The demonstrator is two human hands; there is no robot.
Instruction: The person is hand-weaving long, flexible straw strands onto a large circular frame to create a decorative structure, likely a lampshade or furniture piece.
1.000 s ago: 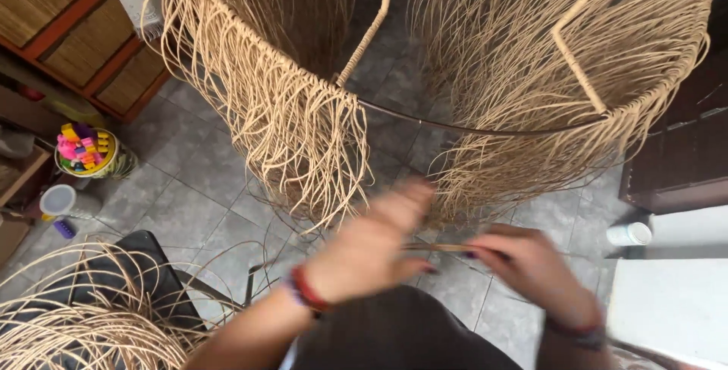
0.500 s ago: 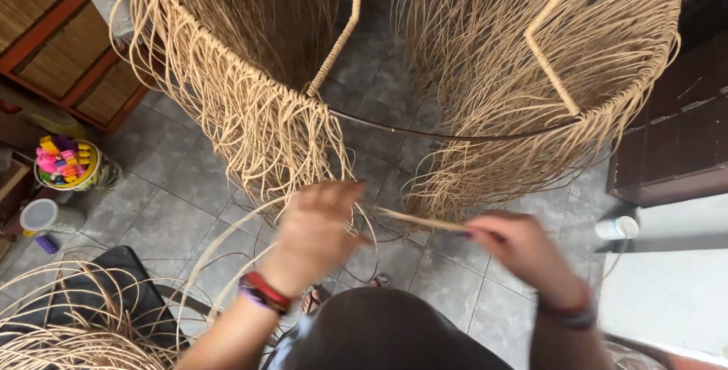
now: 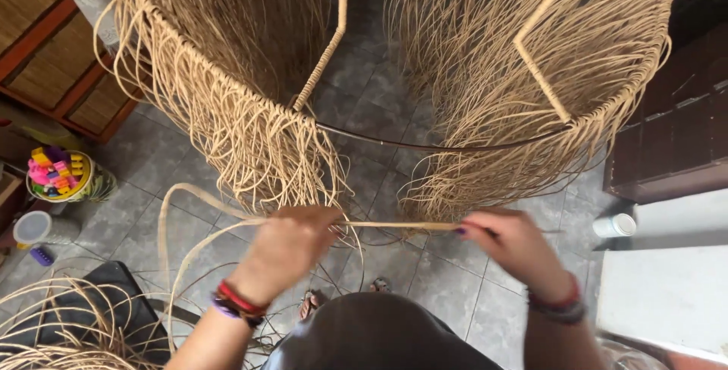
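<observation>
A single tan rattan strand [image 3: 394, 225] runs level between my two hands. My left hand [image 3: 287, 249] grips it at its left part, from where the strand loops down and away over the floor. My right hand [image 3: 509, 243] pinches it near its right end. Just beyond the hands stands a large round metal frame [image 3: 394, 139] hung with many loose rattan strands [image 3: 250, 127] on the left and on the right. A bare stretch of the dark rim shows in the middle. I wear red and purple bands on the left wrist and dark bands on the right wrist.
Grey floor tiles lie below. A coil of rattan [image 3: 61, 324] rests on a black seat at the lower left. A yellow tub of coloured blocks [image 3: 62, 176] and a clear tub [image 3: 42, 227] sit at the left. A dark cabinet [image 3: 675, 127] and white surface [image 3: 667, 294] stand on the right.
My hands have drawn apart, pulling the strand out longer between them. The left hand has dropped lower and a long loop of the strand now trails to the left.
</observation>
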